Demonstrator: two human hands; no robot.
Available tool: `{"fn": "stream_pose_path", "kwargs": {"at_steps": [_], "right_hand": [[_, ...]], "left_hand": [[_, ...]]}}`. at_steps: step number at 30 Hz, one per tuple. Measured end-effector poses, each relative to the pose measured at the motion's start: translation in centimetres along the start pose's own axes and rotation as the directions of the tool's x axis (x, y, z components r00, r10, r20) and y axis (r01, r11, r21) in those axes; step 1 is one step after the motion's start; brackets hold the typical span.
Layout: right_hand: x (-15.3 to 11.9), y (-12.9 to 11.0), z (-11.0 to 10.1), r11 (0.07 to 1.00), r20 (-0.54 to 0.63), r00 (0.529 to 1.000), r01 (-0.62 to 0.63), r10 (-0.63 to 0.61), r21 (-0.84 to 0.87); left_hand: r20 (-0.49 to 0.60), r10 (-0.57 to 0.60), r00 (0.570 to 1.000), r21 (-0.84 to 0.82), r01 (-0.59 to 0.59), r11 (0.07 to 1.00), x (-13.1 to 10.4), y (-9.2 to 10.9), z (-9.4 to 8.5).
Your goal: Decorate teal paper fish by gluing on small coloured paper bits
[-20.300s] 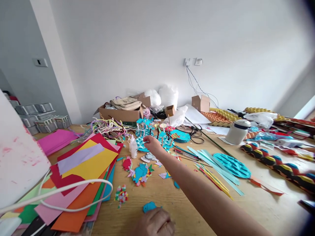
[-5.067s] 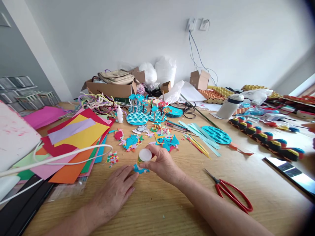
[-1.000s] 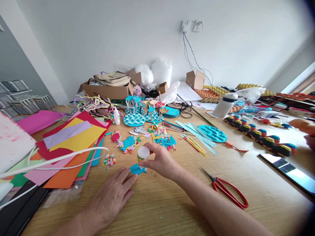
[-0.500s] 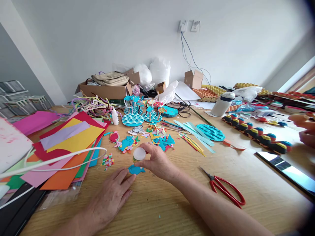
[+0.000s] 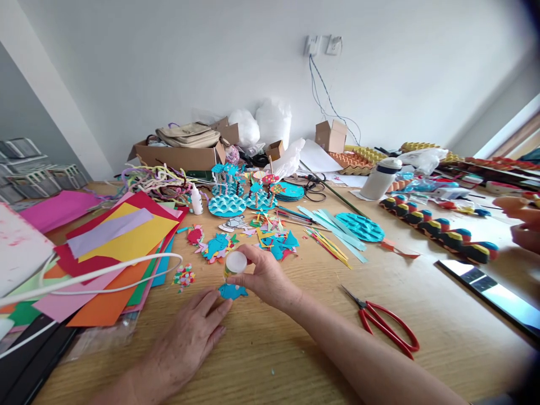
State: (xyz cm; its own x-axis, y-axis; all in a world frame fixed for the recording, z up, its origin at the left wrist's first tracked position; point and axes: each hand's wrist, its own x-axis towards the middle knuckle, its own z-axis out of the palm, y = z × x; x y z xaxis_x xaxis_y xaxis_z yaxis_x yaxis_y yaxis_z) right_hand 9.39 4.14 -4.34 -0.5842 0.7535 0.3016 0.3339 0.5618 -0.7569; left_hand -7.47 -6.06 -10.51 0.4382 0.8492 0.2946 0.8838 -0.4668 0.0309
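Note:
A small cylinder with a round white end, like a glue stick, (image 5: 235, 263) is gripped between the thumb and fingers of my right hand (image 5: 268, 278). It stands over a blue paper fish (image 5: 233, 291) on the table. My left hand (image 5: 192, 332) lies on the tabletop with fingers spread, its fingertips at the fish's left edge. A little heap of coloured paper dots (image 5: 184, 277) is up and left of the fish. Behind my right hand lie more cut paper fish (image 5: 217, 246) in several colours.
Red-handled scissors (image 5: 390, 326) lie right of my right forearm. Coloured paper sheets (image 5: 126, 230) and a white cable fill the left. Paper strips (image 5: 331, 228), a white bottle (image 5: 381, 179) and a phone-like dark slab (image 5: 491, 292) lie rightward. Part of a person's hand (image 5: 525, 236) shows at the right edge.
My right hand and the cylinder have shifted very slightly left over the fish. My left hand has stayed in place.

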Motion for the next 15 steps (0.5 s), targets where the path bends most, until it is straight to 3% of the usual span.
{"fn": "stream_pose_path", "kwargs": {"at_steps": [15], "right_hand": [[-0.22,-0.05,0.49,0.998,0.01,0.998,0.06,-0.06,-0.019]], "left_hand": [[0.004,-0.008,1.0,-0.011,0.008,1.0,0.19,0.24,-0.3]]}}
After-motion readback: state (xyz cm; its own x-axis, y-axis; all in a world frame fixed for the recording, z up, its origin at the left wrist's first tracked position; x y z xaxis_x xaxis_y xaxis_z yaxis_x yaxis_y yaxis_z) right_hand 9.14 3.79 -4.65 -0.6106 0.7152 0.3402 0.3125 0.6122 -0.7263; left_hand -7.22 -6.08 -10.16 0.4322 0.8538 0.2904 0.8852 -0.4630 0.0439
